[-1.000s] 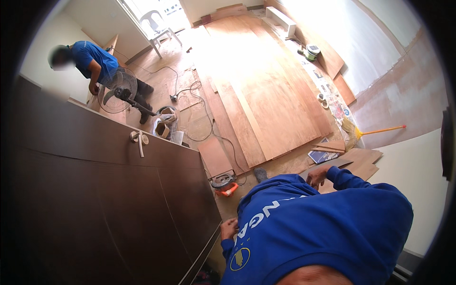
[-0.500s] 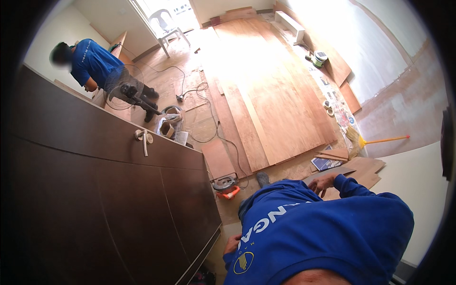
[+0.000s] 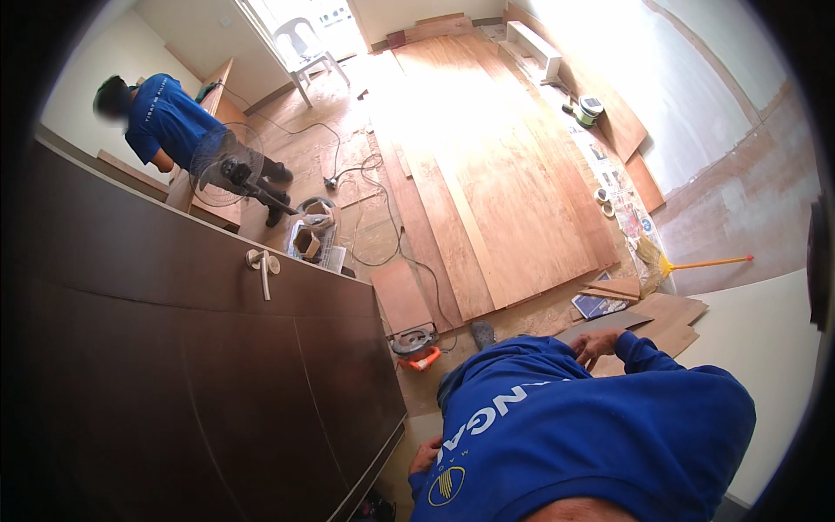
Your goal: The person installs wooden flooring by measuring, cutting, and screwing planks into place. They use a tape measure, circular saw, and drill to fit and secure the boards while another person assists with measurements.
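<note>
Grey sheet (image 3: pixel 626 321): four o'clock, over brown boards (image 3: pixel 677 318). Right hand (image 3: pixel 597 345): beside sheet, fingers curled, grip unclear. Left hand (image 3: pixel 425 454): six o'clock, partly hidden, hold unclear. Wood panels (image 3: pixel 532 228): one o'clock, laid flat; sheet apart, remainder untold.

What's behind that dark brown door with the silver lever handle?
Past the edge of the dark brown door you see a co-worker in a blue shirt and a round-caged black standing fan. Whatever lies close against the door's far side is covered.
</note>
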A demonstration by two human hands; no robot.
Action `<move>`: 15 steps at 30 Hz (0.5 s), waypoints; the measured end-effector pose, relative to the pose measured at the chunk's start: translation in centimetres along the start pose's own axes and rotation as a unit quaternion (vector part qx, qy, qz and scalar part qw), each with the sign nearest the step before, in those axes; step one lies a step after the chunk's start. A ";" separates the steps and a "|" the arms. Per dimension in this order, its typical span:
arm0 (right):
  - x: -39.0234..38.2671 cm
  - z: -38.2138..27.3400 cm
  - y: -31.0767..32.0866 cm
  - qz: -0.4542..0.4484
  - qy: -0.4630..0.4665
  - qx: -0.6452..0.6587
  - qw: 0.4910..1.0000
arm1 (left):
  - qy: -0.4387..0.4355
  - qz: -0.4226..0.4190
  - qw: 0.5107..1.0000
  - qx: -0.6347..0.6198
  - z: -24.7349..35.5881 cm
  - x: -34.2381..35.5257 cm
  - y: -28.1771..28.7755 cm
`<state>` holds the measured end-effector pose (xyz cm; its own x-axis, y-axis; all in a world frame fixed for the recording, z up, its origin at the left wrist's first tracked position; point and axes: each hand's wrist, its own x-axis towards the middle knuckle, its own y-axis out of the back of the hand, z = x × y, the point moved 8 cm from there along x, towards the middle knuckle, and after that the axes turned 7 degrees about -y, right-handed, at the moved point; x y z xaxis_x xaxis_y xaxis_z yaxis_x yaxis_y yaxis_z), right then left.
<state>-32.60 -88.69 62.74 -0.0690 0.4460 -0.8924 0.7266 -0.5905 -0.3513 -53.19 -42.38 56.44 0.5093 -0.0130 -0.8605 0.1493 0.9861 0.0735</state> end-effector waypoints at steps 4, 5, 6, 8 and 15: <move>0.0 0.4 0.4 0.033 0.000 0.025 0.999 | 0.004 -0.001 1.000 -0.003 0.2 0.4 -0.1; -0.1 0.5 0.7 0.053 -0.002 0.017 0.998 | 0.005 -0.001 1.000 -0.004 0.3 0.5 -0.1; -0.2 0.4 0.8 0.064 0.000 0.001 0.998 | 0.005 0.000 1.000 -0.006 0.4 0.5 -0.2; -0.3 0.3 1.4 0.088 -0.005 -0.013 0.996 | 0.005 0.002 1.000 -0.010 0.6 0.6 -0.2; 1.1 0.5 2.2 0.051 -0.019 -0.124 0.991 | 0.010 0.007 1.000 -0.017 1.0 1.2 -0.6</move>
<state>-31.46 -89.82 60.86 -0.0088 0.3635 -0.9315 0.8765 -0.4456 -0.1822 -51.78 -43.16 55.84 0.4936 0.0041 -0.8697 0.1136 0.9911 0.0691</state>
